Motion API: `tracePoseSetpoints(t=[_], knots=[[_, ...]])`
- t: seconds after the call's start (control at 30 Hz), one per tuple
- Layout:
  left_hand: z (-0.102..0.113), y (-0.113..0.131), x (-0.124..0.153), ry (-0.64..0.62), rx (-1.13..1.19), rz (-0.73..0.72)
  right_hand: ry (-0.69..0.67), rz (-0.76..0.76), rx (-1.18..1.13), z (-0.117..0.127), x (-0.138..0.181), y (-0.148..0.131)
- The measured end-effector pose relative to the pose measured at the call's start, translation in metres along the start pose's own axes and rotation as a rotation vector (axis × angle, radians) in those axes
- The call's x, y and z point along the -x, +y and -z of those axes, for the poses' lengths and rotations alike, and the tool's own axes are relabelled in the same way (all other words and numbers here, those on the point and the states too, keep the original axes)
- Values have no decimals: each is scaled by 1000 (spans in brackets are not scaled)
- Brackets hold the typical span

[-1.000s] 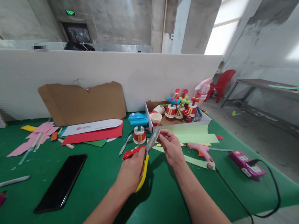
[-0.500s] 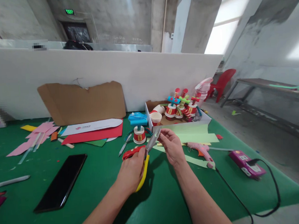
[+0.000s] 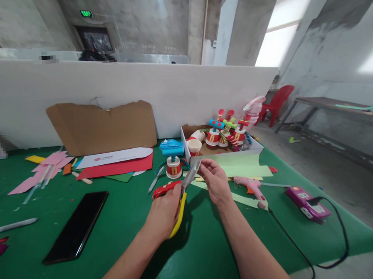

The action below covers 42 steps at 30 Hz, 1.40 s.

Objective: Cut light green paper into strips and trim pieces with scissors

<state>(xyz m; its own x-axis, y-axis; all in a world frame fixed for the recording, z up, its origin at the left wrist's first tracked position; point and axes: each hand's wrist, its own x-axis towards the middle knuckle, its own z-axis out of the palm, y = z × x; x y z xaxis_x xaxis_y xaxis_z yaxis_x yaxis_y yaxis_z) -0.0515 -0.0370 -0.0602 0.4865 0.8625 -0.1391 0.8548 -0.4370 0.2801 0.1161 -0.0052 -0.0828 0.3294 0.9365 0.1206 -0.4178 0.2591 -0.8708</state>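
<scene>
Scissors in the left hand, over the green table.
From here, I see fingers wrapped around the handles, hiding part; the right hand's fingertips bunch beside the blades, pinching what I can't tell. Beyond, the white sheet carries a red logo and print I can't read.

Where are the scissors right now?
In the head view, the scissors are in the left hand, just below the picture's centre, blades angled up toward the right hand; the red-and-white cup figure stands just beyond them.
</scene>
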Motion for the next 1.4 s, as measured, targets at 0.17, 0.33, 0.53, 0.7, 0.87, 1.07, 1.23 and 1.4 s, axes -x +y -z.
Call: tracePoseSetpoints(t=[0.17, 0.33, 0.53, 0.7, 0.87, 1.07, 1.23, 1.4], knots=[[0, 0, 0, -7, -12, 0, 8, 7, 7, 1, -1, 0], [2, 1, 1, -19, -7, -5, 24, 25, 23, 2, -2, -1], [2, 2, 0, -8, 4, -9, 25, 18, 24, 3, -2, -1], [2, 1, 1, -12, 14, -7, 17, 14, 15, 4, -2, 1], [1, 1, 0, -11, 10, -10, 27, 16, 20, 3, -3, 0], [4, 3, 1, -18, 8, -14, 33, 16, 25, 3, -2, -2], [-5, -4, 0, 68, 103, -52, 73, 17, -10, 2, -2, -4], [-17, -18, -10, 407, 726, -62, 73, -90, -35, -7, 6, -3]])
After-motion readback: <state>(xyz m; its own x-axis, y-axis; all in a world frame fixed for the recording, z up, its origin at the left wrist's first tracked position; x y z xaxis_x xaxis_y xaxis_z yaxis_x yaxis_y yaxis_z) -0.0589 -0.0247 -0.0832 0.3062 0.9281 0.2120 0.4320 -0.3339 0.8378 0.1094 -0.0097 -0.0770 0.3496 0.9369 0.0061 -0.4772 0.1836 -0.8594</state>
